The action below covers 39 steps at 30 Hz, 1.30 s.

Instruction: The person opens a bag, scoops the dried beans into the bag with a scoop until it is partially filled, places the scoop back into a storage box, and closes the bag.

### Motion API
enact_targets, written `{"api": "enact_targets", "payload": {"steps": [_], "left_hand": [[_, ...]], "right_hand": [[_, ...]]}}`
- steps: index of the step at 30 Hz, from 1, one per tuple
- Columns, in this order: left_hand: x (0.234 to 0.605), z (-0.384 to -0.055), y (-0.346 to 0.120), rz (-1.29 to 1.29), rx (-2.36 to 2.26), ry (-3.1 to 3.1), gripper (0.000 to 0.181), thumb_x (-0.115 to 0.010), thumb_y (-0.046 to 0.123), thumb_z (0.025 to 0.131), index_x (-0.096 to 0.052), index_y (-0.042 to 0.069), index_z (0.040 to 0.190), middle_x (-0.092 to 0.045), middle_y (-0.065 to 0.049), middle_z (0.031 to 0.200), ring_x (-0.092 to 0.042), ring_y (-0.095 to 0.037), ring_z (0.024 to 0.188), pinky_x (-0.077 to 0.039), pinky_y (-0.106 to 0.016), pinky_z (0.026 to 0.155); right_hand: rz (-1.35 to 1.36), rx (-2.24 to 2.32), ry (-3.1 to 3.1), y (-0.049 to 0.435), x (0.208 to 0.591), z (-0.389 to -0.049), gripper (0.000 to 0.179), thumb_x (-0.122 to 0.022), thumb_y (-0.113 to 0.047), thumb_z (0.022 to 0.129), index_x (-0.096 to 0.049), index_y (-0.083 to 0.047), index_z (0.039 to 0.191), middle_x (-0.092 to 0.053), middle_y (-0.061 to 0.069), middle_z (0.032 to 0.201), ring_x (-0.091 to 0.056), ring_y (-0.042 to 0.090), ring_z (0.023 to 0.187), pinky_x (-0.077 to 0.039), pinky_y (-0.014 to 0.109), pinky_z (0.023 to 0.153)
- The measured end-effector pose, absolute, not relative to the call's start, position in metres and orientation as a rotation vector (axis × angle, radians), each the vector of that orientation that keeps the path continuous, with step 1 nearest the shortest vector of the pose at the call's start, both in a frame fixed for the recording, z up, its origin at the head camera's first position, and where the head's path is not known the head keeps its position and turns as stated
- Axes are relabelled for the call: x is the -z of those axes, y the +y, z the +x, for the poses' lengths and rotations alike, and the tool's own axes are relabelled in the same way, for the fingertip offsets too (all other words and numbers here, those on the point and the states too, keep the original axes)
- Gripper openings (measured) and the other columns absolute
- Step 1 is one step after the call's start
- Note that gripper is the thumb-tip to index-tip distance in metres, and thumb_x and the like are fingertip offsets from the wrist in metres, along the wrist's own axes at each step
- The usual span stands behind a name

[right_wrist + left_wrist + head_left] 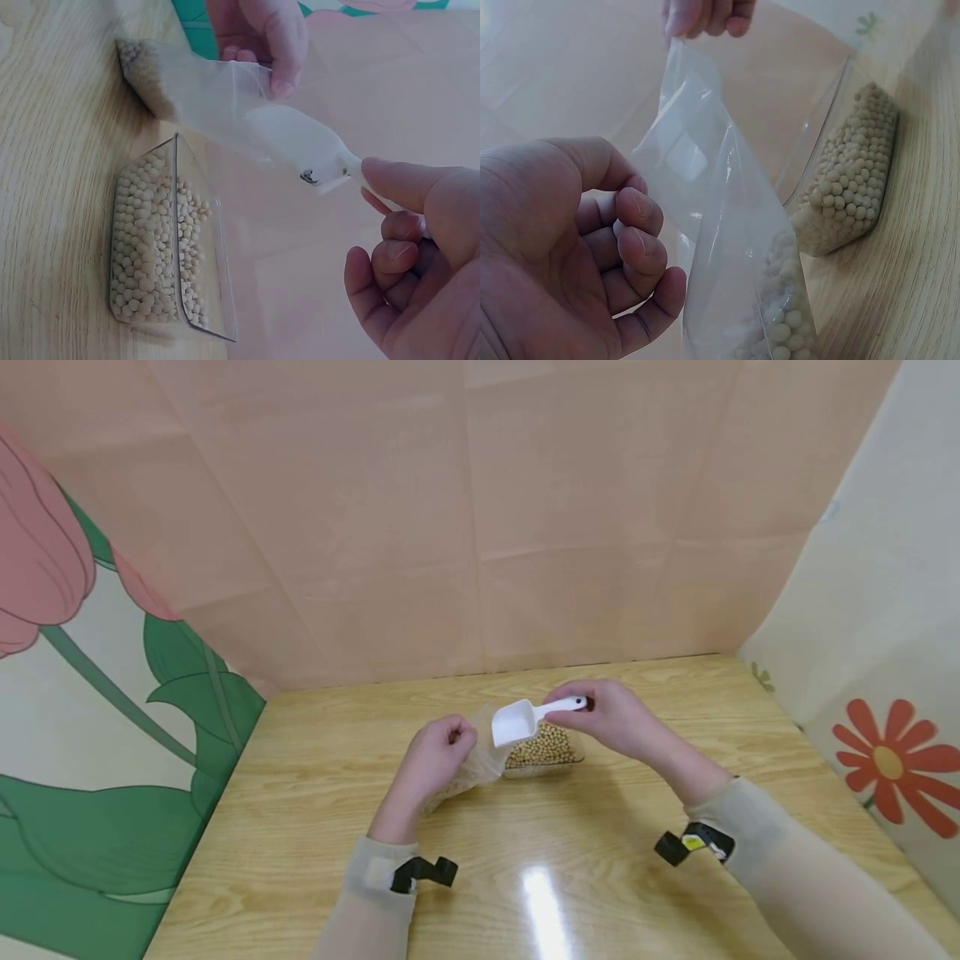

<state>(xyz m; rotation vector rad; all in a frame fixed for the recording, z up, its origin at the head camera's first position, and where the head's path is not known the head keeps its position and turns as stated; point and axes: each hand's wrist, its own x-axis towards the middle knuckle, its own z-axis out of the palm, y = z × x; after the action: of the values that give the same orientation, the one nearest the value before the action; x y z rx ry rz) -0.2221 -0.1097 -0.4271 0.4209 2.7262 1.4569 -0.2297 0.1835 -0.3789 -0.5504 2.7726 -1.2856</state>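
Note:
My left hand [437,753] pinches the upper edge of a clear plastic bag [735,195] between thumb and curled fingers. Round pale-yellow beans, like soybeans, lie in the bag's lower end [146,79], which rests on the table. My right hand [611,717] holds a white plastic scoop [515,722] by its handle. The scoop's bowl is tilted at the bag's mouth, and no beans show in it in the head view. Below and beside it stands a clear rectangular container [180,232] with beans [547,745] inside.
A light wood-grain table [300,827] carries everything. Behind it hangs a pinkish cloth [480,527]. Painted walls with a tulip [37,543] and a red flower [890,762] flank the left and right sides.

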Motion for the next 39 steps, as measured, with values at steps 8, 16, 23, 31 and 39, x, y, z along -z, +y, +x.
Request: {"api": "enact_targets", "payload": {"steps": [8,16,23,31,39], "left_hand": [[0.426,-0.222,-0.109,0.426,-1.451,2.730,0.024,-0.054,0.026,0.100,-0.064,0.015,0.082,-0.052,0.000,0.066,-0.046,-0.015,0.055,-0.041,-0.033,0.054],[0.424,-0.222,-0.110,0.440,-1.450,2.731,0.025,-0.053,0.027,0.101,-0.061,0.017,0.079,-0.051,0.000,0.066,-0.044,-0.014,0.054,-0.040,-0.032,0.053],[0.424,-0.223,-0.110,0.436,-1.451,2.742,0.025,-0.053,0.027,0.100,-0.061,0.017,0.079,-0.052,0.001,0.066,-0.044,-0.014,0.054,-0.039,-0.032,0.053],[0.425,-0.222,-0.111,0.432,-1.453,2.731,0.025,-0.053,0.027,0.100,-0.063,0.015,0.080,-0.052,0.000,0.065,-0.045,-0.014,0.054,-0.040,-0.032,0.053],[0.425,-0.222,-0.110,0.437,-1.461,2.721,0.026,-0.053,0.028,0.101,-0.061,0.016,0.079,-0.050,0.001,0.065,-0.044,-0.014,0.053,-0.039,-0.031,0.052]], "right_hand": [[-0.399,1.500,2.663,0.205,0.387,-0.227,0.034,-0.078,-0.047,0.085,-0.075,-0.027,0.113,-0.068,0.003,0.103,-0.049,0.020,0.070,-0.042,0.029,0.054],[-0.261,1.584,2.672,0.228,0.404,-0.226,0.039,-0.077,-0.047,0.086,-0.074,-0.023,0.117,-0.066,0.004,0.111,-0.050,0.020,0.077,-0.045,0.030,0.062],[-0.224,1.572,2.698,0.240,0.415,-0.227,0.037,-0.077,-0.044,0.087,-0.075,-0.020,0.116,-0.065,0.008,0.103,-0.049,0.019,0.076,-0.043,0.029,0.060],[-0.248,1.452,2.763,0.248,0.435,-0.237,0.035,-0.076,-0.046,0.087,-0.075,-0.023,0.113,-0.063,0.008,0.090,-0.047,0.019,0.069,-0.040,0.028,0.054],[-0.337,1.302,2.798,0.250,0.444,-0.245,0.032,-0.076,-0.046,0.087,-0.075,-0.025,0.112,-0.066,0.003,0.087,-0.050,0.019,0.066,-0.042,0.029,0.053]]}}
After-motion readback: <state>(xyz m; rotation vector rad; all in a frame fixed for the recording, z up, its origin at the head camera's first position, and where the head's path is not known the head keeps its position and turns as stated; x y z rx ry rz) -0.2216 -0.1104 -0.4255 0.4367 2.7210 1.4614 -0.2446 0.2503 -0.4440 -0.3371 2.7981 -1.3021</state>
